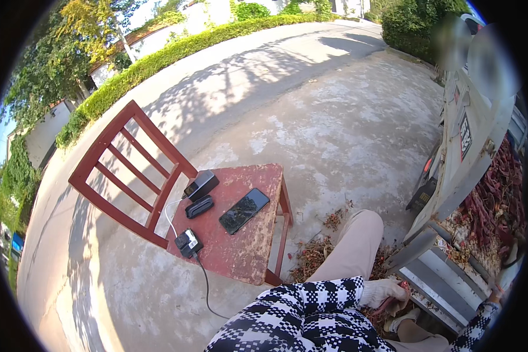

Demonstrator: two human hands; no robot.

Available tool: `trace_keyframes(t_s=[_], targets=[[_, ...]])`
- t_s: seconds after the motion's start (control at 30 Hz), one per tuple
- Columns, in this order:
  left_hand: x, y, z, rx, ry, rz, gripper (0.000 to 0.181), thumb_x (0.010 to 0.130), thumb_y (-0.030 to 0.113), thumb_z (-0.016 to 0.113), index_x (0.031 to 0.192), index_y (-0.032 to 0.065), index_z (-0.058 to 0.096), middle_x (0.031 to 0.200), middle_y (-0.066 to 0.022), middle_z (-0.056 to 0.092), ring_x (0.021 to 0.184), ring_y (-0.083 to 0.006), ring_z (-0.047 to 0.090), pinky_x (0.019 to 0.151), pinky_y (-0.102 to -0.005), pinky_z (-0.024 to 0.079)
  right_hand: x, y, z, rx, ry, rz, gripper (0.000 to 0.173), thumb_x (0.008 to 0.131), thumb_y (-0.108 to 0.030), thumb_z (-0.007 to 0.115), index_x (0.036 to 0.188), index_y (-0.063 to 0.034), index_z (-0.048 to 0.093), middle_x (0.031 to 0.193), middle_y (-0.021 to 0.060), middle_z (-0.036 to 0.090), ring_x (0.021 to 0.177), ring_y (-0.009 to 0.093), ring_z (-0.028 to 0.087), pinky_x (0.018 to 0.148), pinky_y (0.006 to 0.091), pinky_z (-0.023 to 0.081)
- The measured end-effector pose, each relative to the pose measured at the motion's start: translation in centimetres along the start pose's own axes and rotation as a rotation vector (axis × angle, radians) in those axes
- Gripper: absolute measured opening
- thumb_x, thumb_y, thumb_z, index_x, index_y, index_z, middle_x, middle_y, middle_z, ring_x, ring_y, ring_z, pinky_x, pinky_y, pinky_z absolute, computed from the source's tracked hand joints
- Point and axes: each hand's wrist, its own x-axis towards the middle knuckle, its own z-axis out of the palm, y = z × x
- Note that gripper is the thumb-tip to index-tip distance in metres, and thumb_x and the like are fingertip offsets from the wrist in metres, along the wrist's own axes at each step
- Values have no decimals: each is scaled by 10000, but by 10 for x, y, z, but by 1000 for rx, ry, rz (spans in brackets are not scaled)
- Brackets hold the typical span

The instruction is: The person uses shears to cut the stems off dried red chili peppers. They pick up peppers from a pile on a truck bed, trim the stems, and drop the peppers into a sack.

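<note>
My left hand (pixel 390 294), in a pale knit cuff below a black-and-white checked sleeve, is closed around a small red piece of plant (pixel 405 287), probably a dried pod. It is over my lap, beside the ribbed metal edge (pixel 444 275) of an open vehicle bed. Toward the lower right rim, my right hand (pixel 495 294) is by the bed's edge; it is small and blurred, so its fingers cannot be made out. Dark red dried plants (pixel 495 193) are heaped in the bed close to that hand.
A worn red wooden chair (pixel 242 259) stands to the left. Its seat carries a smartphone (pixel 244 211), black devices (pixel 200 207) and a cabled power adapter (pixel 188 243). Dry plant litter (pixel 312 257) covers concrete near my knee. The vehicle's pale side panel (pixel 462 145) rises at right.
</note>
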Motion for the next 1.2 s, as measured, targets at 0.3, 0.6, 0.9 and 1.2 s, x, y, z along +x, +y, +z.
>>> trace_keyframes(t_s=[0.3,0.6,0.9,1.2], targets=[[-17,33,31,-32,-28,217,224,856,145,678,1008,25,565,948,-127,680,805,-219,686,656,-349,612,-136,-71,36,412,-662,307,211,859,-64,631,1023,-62,498,778,59,547,600,144,547,512,250,425],[-21,40,46,92,6,78,282,932,94,595,1198,8,558,1018,-110,689,890,-171,684,771,-289,564,-186,-152,72,456,-692,554,178,795,-11,625,964,-11,571,827,84,628,732,169,613,656,286,492],[5,30,58,145,-17,107,380,935,150,621,1264,-13,524,998,-74,612,806,-181,598,756,-388,571,-198,-148,65,329,-550,367,180,863,-99,679,1013,-4,650,881,93,696,810,154,660,758,301,528],[14,29,40,105,-93,213,424,911,243,703,1217,-21,572,815,-42,567,671,-140,529,672,-337,542,-222,-152,8,-578,-577,314,467,749,-430,775,939,-40,602,774,197,640,780,401,643,681,446,508]])
